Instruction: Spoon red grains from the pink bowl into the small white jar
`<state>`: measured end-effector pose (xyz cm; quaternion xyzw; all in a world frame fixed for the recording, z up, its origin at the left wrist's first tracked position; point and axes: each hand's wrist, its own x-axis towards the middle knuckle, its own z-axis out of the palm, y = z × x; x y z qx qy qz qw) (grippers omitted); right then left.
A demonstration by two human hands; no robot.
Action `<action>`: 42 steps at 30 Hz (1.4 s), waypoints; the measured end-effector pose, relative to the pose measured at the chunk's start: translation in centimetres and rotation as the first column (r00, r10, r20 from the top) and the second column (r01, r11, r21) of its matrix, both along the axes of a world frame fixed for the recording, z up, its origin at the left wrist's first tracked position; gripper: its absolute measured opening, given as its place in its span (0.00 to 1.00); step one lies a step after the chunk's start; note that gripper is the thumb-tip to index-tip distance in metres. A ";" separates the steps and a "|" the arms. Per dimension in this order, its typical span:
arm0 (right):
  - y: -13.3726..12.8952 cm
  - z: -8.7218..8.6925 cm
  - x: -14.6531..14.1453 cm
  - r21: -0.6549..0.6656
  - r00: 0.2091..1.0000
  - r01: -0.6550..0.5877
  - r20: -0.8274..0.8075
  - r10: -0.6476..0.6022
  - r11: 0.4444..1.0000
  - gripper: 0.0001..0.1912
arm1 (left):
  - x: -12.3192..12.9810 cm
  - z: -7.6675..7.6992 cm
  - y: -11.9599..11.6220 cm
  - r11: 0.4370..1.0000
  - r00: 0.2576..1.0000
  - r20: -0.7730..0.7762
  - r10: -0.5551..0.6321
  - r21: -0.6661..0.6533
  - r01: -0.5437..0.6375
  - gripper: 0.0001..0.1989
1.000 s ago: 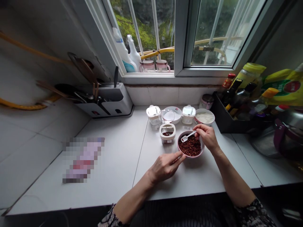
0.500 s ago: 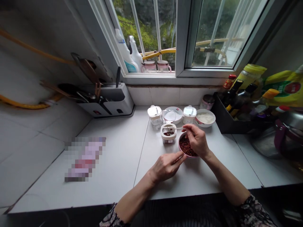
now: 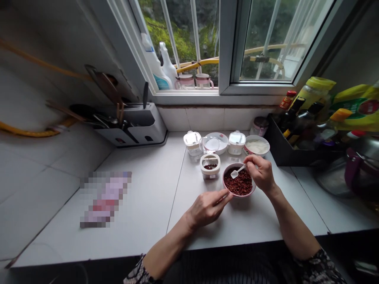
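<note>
A small white spoon is pinched in my right hand. Its bowl end sits over the dark red peppercorns, which look like Sichuan peppercorns, and seems to hold nothing. They fill a pink-rimmed bowl. At the near left rim, my left hand grips the bowl with its fingertips; the thumb is partly hidden. Just left of the bowl stands a clear seasoning jar with a cream rim, its lid raised, and some peppercorns inside.
Behind stand two lidded seasoning jars, one left and one right, a white plate, and a bowl of white grains. A black bottle rack borders the right; a utensil holder stands back left. A blurred-out object lies left.
My right hand has brought the spoon from over the seasoning jar rightward, back over the bowl of peppercorns. My left hand has stayed at the bowl's rim.
</note>
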<state>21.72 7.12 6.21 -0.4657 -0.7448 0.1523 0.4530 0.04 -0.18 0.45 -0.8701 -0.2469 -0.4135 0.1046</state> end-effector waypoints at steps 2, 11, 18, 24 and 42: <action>0.1 -0.2 0.1 -0.039 0.999 -0.016 0.037 0.017 0.999 0.10 | 0.0 -0.1 0.0 1.000 1.000 -0.005 0.001 -0.003 -0.001 0.15; 0.0 -1.1 -0.8 -0.058 0.993 -0.004 0.116 0.011 0.998 0.11 | 0.0 0.0 0.0 1.000 1.000 -0.005 0.006 0.004 -0.006 0.15; 0.1 -1.2 -0.9 -0.099 0.994 -0.046 0.091 0.055 0.994 0.11 | 0.1 0.2 0.0 1.000 1.000 -0.002 0.008 0.012 -0.007 0.15; 0.3 -1.2 -0.5 -0.142 0.999 -0.030 0.017 0.032 0.989 0.10 | 0.0 -0.1 0.0 1.000 1.000 -0.008 0.011 0.006 -0.011 0.16; 0.3 -1.2 -0.3 -0.006 0.986 0.015 0.166 -0.013 1.000 0.12 | 0.0 0.1 0.0 1.000 1.000 -0.001 0.006 0.002 -0.006 0.15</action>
